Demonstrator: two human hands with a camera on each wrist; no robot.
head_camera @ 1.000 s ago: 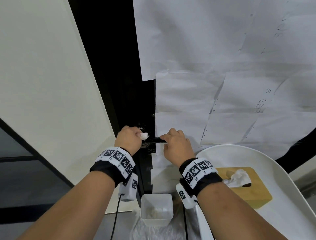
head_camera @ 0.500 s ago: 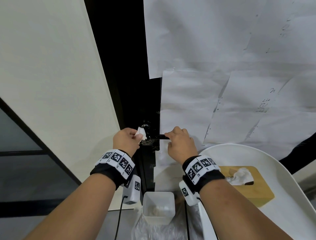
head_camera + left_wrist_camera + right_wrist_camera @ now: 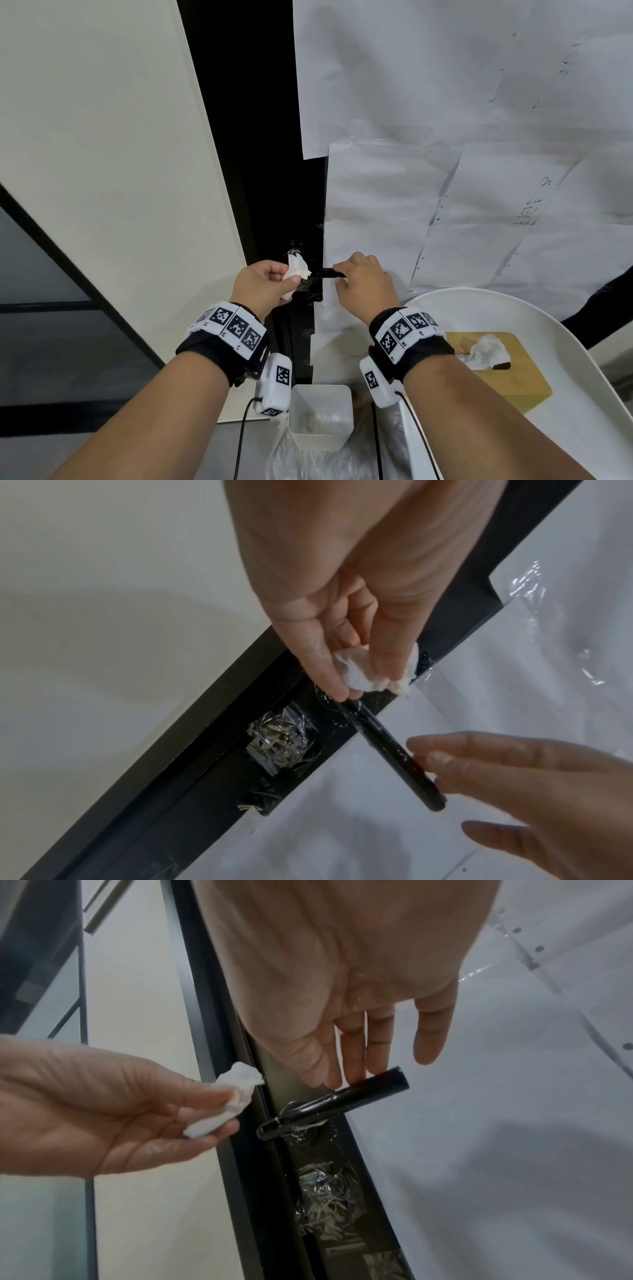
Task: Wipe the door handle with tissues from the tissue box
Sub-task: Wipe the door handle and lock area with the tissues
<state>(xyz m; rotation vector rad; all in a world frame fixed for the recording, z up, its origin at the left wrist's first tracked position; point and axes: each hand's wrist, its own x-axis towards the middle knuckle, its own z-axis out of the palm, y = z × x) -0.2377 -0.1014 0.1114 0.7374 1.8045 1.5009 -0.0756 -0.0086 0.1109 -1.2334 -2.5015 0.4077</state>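
The left hand [image 3: 265,284] pinches a crumpled white tissue [image 3: 297,274] between thumb and fingers, holding it just to the left of the black door handle [image 3: 329,273]. From the right wrist view the tissue [image 3: 226,1102] sits clear of the handle's rounded near end [image 3: 332,1103], close but not touching it. The right hand [image 3: 364,286] is at the other end of the handle, its fingers nearly straight and loose; the fingertips [image 3: 352,1069] rest against the top of the bar rather than wrapping round it. White smears show on the handle near where it joins the dark door frame [image 3: 212,1069], and crinkled clear plastic [image 3: 325,1199] is taped over the lock plate below. To the right of the right wrist, a wooden tissue box [image 3: 507,370] lies on a white round table [image 3: 582,394], a tissue sticking up from its slot. Below the hands stands a small white bin [image 3: 320,416]. Sheets of white paper [image 3: 445,120] cover the door.
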